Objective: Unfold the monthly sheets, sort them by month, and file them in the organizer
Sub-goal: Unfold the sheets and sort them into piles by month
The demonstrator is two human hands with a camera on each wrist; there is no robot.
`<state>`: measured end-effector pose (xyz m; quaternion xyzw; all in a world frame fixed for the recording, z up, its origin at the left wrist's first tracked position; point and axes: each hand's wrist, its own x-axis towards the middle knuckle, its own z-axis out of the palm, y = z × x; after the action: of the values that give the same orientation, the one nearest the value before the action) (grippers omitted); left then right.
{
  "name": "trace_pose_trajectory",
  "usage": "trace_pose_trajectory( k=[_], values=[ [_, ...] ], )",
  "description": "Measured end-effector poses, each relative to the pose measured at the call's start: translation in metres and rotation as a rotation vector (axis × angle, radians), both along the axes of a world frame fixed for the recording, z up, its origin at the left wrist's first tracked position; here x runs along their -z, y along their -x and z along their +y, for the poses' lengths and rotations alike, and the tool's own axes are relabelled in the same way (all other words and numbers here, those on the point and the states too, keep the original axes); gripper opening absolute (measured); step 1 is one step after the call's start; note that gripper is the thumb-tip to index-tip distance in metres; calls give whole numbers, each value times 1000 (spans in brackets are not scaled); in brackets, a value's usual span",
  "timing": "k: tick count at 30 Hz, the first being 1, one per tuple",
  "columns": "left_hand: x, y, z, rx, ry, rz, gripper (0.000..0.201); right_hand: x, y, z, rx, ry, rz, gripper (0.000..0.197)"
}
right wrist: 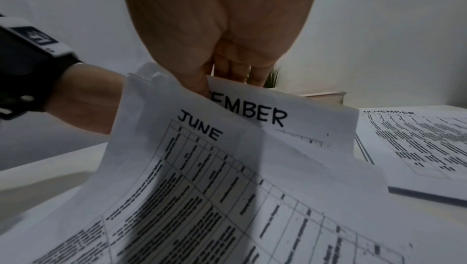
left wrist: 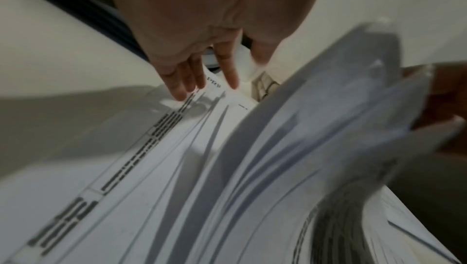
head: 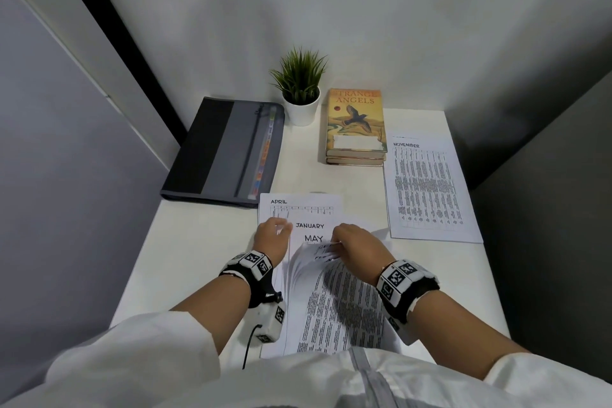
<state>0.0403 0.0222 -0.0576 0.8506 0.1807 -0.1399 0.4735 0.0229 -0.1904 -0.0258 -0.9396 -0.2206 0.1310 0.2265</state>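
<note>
A fanned stack of monthly sheets [head: 334, 301] lies on the white table in front of me, with APRIL [head: 279, 201], JANUARY and MAY headings showing. My left hand [head: 273, 235] rests with straight fingers [left wrist: 182, 86] on the flat sheets at the stack's left. My right hand [head: 356, 243] pinches the top edges of several lifted sheets; in the right wrist view the JUNE sheet [right wrist: 202, 168] curls up in front of a sheet ending in "EMBER" [right wrist: 278, 116] under my thumb. A NOVEMBER sheet [head: 427, 189] lies flat by itself to the right. The dark organizer [head: 225, 152] lies closed at the back left.
A potted plant [head: 301, 89] stands against the back wall. Two stacked books [head: 356, 126] lie right of it, just behind the NOVEMBER sheet. Walls close in on both sides of the small white table [head: 198, 242].
</note>
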Motion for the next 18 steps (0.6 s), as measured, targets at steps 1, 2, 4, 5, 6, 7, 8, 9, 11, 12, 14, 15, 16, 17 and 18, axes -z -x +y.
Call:
trace_pose_trajectory(
  k=[1,2,4,5,6,7,8,9,11,12,14,15,16,17,18],
  values=[
    [4,-2,2,-9,-17,66,40,0,1,1,-11,10,2,2],
    [8,-3,4,-13,-30,124,49,1,3,1,-24,24,10,3],
    [13,-5,5,-10,-22,182,59,2,6,2,-52,49,33,9],
    [15,-6,4,-7,0,202,61,3,6,2,-59,54,48,11],
    [17,-6,3,1,11,217,61,2,7,2,-61,53,60,13],
    [18,-5,2,10,15,229,60,2,6,2,-61,50,71,16],
    [20,-4,1,15,12,234,58,3,5,2,-60,49,86,18],
    [22,-3,0,24,2,234,57,3,4,1,-58,52,100,18],
    [27,2,-3,49,0,217,54,3,1,1,-52,52,121,12],
    [28,4,-5,49,25,205,50,2,0,0,-51,52,129,8],
    [27,8,-7,42,99,187,38,3,-2,-1,-53,52,143,7],
    [26,8,-7,48,135,186,34,3,-2,-1,-51,50,147,7],
    [25,9,-7,62,162,193,33,3,-2,-2,-49,44,147,8],
    [24,10,-5,79,186,197,35,3,-2,-2,-47,38,142,9],
    [22,10,-4,94,195,202,39,3,-1,-1,-49,31,130,10]
  ],
)
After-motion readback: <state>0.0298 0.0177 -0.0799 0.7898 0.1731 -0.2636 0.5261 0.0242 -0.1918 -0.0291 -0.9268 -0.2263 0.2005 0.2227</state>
